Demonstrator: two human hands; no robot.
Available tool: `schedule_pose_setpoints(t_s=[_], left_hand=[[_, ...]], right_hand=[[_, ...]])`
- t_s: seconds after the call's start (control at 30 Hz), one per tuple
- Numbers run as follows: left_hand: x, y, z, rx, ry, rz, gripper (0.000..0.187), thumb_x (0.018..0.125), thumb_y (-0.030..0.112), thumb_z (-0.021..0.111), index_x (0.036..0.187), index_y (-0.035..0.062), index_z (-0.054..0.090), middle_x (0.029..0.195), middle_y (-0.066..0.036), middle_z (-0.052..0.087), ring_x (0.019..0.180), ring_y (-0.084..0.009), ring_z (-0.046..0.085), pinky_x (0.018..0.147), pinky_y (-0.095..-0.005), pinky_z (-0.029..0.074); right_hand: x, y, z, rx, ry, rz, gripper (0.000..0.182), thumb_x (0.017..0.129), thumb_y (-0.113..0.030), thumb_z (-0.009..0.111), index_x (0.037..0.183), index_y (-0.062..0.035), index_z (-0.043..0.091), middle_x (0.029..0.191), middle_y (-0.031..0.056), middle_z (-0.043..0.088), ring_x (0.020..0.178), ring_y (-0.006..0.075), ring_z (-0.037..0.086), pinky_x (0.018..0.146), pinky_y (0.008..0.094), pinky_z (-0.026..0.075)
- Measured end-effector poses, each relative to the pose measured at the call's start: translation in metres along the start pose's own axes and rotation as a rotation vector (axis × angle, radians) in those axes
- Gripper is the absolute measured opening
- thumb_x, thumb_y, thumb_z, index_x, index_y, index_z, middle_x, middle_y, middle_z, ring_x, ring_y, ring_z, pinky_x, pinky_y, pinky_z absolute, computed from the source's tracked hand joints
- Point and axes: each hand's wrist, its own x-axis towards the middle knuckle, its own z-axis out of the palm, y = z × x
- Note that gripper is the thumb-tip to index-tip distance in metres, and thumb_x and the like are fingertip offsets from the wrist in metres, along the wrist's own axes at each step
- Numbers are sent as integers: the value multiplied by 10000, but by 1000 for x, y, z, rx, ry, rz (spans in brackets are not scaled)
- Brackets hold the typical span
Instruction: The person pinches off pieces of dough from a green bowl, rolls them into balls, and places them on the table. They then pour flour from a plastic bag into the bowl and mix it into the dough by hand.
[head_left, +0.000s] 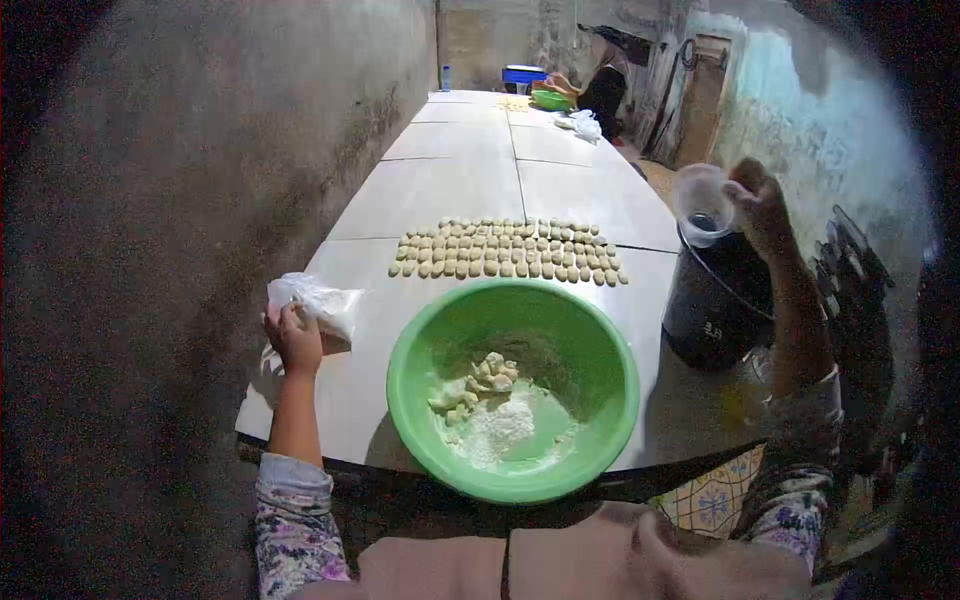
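Note:
A green basin [612, 420] stands at the near edge, with white flour [500, 428] and small dough pieces [490, 374] inside. At the left, my left hand [295, 335] grips the top of a plastic bag [332, 306] of white powder lying on the table. My right hand [758, 200] is raised at the right and holds a clear plastic cup [703, 203] by its rim, over a dark bucket [715, 310]. Behind the basin, rows of small dough pieces [505, 255] lie on the white tiles.
The long tiled table [455, 185] runs along the left wall. At its far end are a person [603, 95], a green bowl [552, 100], a blue container [524, 75], a bottle [446, 78] and a white bag [583, 125].

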Motion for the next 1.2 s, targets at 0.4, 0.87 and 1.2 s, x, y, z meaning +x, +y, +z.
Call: schedule_pose_setpoints(t_s=[0.4, 0.87, 1.2], left_hand=[[-2, 1, -2, 8, 22, -5, 305, 862, 333, 593, 1014, 70, 573, 1316, -277, 374, 1226, -471, 330, 1042, -546, 253], [-3, 3, -5, 51, 9, -12, 314, 810, 291, 658, 1027, 93, 547, 1335, -255, 356, 1258, -462, 292, 1060, -536, 230], [0, -3, -4, 30, 34, 33, 329, 833, 299, 626, 1038, 52, 557, 1329, -259, 367, 1247, -458, 304, 1047, -533, 246]], right_hand=[[-66, -130, 107, -22, -287, -256, 130, 784, -32, 554, 840, -33, 437, 658, 201, 532, 676, 419, 593, 574, 445, 467], [-100, -147, 139, -247, -259, -753, 188, 784, -149, 577, 913, -94, 452, 740, 98, 536, 542, 278, 602, 442, 390, 488], [-18, -83, 73, 204, -7, 138, 70, 842, -83, 585, 825, -40, 532, 727, 30, 549, 605, 100, 525, 525, 246, 438]])
